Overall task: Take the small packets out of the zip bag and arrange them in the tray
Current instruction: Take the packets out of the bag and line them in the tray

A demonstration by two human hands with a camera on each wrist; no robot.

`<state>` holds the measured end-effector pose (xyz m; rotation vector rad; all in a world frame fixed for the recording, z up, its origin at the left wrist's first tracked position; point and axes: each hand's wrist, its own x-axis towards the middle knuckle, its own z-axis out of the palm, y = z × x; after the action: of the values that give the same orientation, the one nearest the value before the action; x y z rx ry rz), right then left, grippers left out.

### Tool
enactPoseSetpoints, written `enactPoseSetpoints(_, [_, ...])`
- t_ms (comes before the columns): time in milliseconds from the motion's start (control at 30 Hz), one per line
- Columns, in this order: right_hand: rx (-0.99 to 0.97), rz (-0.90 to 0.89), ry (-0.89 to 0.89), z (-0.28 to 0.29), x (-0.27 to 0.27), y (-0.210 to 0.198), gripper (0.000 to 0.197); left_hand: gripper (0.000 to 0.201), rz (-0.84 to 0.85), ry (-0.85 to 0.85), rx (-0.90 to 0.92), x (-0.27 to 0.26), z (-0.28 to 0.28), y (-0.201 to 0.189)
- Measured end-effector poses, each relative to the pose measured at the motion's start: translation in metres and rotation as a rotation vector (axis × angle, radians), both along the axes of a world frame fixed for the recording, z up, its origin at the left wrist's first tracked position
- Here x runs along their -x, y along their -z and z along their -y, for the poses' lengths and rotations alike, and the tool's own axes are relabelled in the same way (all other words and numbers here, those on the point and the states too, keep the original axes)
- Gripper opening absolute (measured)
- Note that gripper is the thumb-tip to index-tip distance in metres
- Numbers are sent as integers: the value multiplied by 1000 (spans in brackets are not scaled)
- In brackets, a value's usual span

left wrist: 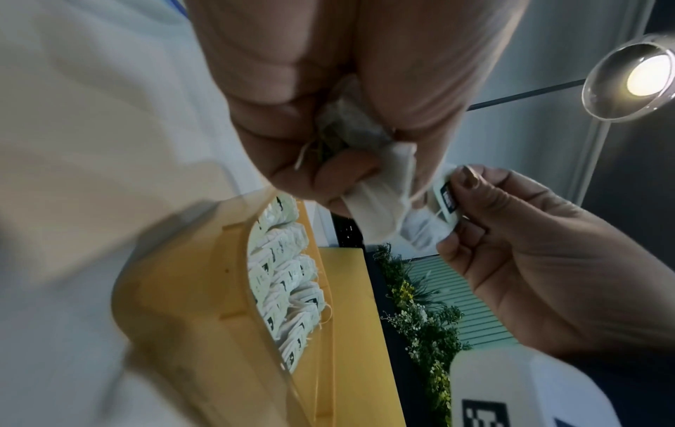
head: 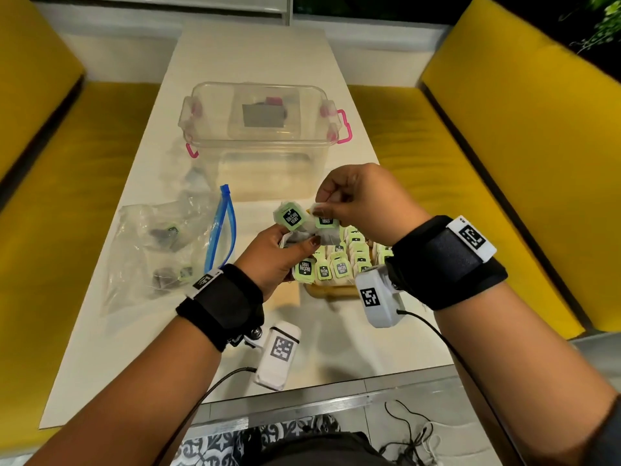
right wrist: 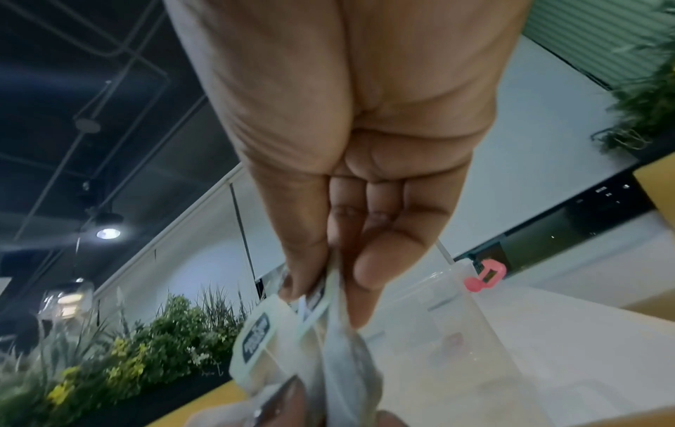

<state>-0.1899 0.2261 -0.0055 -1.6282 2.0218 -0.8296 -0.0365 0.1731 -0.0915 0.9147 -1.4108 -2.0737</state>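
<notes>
My left hand [head: 280, 250] grips a small bunch of tea bag packets [head: 293, 219] with pale green tags above the tray. My right hand [head: 353, 196] pinches the tag of one tea bag [head: 324, 219] out of that bunch; the left wrist view shows the right hand's thumb on that tag [left wrist: 446, 199]. The yellow tray [head: 331, 290] lies under both hands and holds several rows of upright tea bags [head: 342, 264]. The clear zip bag [head: 161, 250] with a blue zipper lies open at the left with a few packets inside.
A clear lidded storage box [head: 262, 129] with pink clips stands behind the tray. More crumpled clear plastic [head: 188, 176] lies left of it. Yellow benches [head: 504, 163] flank the narrow white table [head: 255, 55]. Cables run off the near edge.
</notes>
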Motion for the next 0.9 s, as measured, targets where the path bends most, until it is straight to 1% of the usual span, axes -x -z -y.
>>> enactPoseSetpoints(67, [26, 46, 9, -3, 2, 1, 9, 30, -13, -18, 13, 3, -1, 0])
enactPoseSetpoints(133, [45, 67, 23, -6, 5, 3, 11, 42, -30, -18, 40, 4, -2, 0])
enactPoseSetpoints(167, [41, 61, 29, -8, 6, 3, 14, 42, -37, -17, 51, 5, -2, 1])
enactPoseSetpoints(200, [27, 40, 30, -10, 8, 3, 15, 37, -38, -20, 62, 5, -1, 2])
enactPoseSetpoints(267, [-1, -9, 21, -13, 10, 4, 7, 24, -30, -38, 79, 5, -1, 3])
enactPoseSetpoints(300, [-8, -13, 20, -15, 11, 3, 3, 21, -26, -46, 85, 5, -1, 3])
enactPoseSetpoints(433, [-27, 37, 22, -17, 16, 5, 1, 21, -4, -43, 122, 9, -3, 4])
enactPoseSetpoints(600, [-87, -16, 22, -23, 25, 6, 4, 21, 30, -43, 107, 16, -6, 8])
enactPoseSetpoints(700, [-157, -62, 65, -33, 41, 5, 4, 19, 38, -44, 47, 20, -10, 9])
enactPoseSetpoints(800, [-287, -98, 97, -46, 59, 14, 4, 17, 53, -70, 18, 23, -12, 13])
enactPoseSetpoints(900, [-427, -190, 104, -58, 74, 29, 7, 23, 89, -93, 19, 25, -11, 18])
